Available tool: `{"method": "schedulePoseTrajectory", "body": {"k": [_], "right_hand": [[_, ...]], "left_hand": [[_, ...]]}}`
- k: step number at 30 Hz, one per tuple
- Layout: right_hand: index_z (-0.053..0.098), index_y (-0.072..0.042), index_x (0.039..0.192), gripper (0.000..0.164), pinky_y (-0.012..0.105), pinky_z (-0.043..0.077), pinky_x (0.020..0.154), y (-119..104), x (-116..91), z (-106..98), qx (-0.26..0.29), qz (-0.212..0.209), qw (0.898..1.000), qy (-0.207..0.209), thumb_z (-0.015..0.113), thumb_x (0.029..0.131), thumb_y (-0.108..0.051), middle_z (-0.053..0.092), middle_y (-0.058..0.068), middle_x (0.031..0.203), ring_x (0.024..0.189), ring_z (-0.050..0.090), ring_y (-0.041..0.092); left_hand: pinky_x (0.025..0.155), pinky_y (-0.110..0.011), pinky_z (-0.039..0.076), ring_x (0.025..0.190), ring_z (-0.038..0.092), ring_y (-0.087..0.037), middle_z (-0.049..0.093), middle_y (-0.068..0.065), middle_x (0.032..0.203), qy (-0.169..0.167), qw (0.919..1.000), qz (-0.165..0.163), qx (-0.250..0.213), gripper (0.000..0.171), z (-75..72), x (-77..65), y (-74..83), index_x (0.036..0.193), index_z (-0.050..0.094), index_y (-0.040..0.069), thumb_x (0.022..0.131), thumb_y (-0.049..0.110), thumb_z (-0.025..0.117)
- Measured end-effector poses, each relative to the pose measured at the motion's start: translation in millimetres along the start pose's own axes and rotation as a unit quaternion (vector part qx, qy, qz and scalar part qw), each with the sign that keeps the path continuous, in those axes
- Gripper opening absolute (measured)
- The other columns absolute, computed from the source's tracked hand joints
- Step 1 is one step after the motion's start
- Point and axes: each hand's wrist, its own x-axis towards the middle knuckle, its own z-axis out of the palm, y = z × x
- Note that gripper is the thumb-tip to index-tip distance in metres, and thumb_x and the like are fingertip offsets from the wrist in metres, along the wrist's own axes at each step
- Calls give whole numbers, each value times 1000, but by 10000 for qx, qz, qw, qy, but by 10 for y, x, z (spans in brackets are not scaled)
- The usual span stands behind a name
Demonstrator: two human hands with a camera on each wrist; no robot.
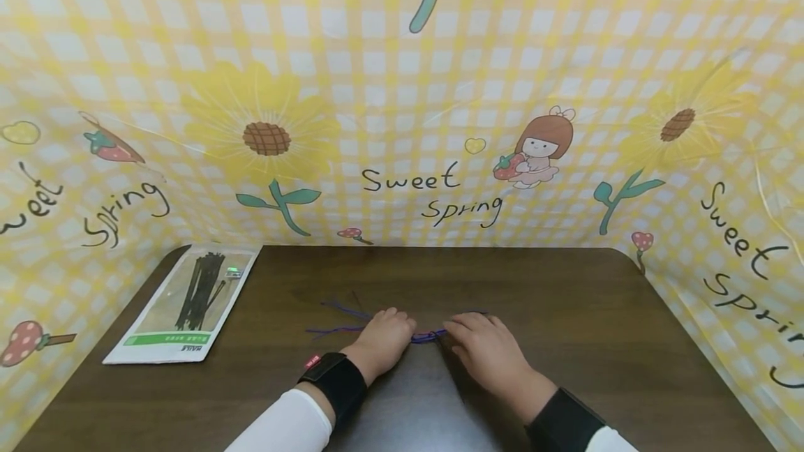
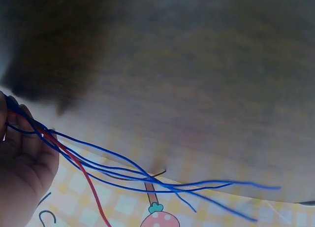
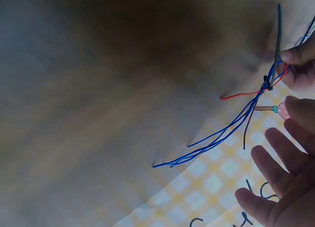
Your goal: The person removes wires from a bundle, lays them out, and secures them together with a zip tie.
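Note:
A bundle of thin blue wires [image 1: 428,336] with a red wire [image 2: 91,180] among them lies across the middle of the dark table. My left hand [image 1: 384,340] pinches the bundle between thumb and fingers, and loose wire ends fan out to its left. In the right wrist view a black cable tie [image 3: 278,40] circles the wires beside the left fingertips, its long tail sticking up. My right hand [image 1: 490,354] is at the bundle's right end; the right wrist view shows its fingers spread, apart from the wires.
A white packet [image 1: 163,348] with a clear window, holding black cable ties [image 1: 201,291], lies at the table's left edge. A yellow checked cloth [image 1: 402,110] with printed flowers hangs behind the dark wooden table [image 1: 534,284] and along both sides.

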Motion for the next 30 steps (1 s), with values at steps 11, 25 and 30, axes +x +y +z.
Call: {"method": "schedulePoseTrajectory", "body": {"k": [11, 25, 30], "right_hand": [[70, -12, 110, 27, 58, 42, 95, -31, 255, 104, -290, 321, 9937, -1035, 75, 84, -17, 62, 6, 124, 120, 53, 25], [71, -17, 90, 7, 64, 40, 93, 40, 185, 95, 196, 35, 9997, -156, 75, 83, -17, 71, -4, 90, 92, 64, 19], [74, -17, 91, 11, 61, 45, 89, 78, 137, 103, 326, -207, 9987, 322, 77, 81, -14, 71, -5, 86, 85, 64, 17]], "left_hand": [[79, -32, 48, 83, 53, -17, 60, -2, 86, 269, 9995, 144, 108, 12, -16, -43, 39, 87, 63, 13, 88, 1, 62], [80, -30, 48, 87, 54, -16, 62, -1, 92, 478, 9986, 179, 100, 9, -224, -99, 72, 97, 66, 11, 91, 6, 64], [78, -29, 48, 85, 54, -16, 62, 0, 89, 654, 9974, 260, 145, 11, -269, -119, 85, 95, 66, 11, 88, 4, 66]]}}
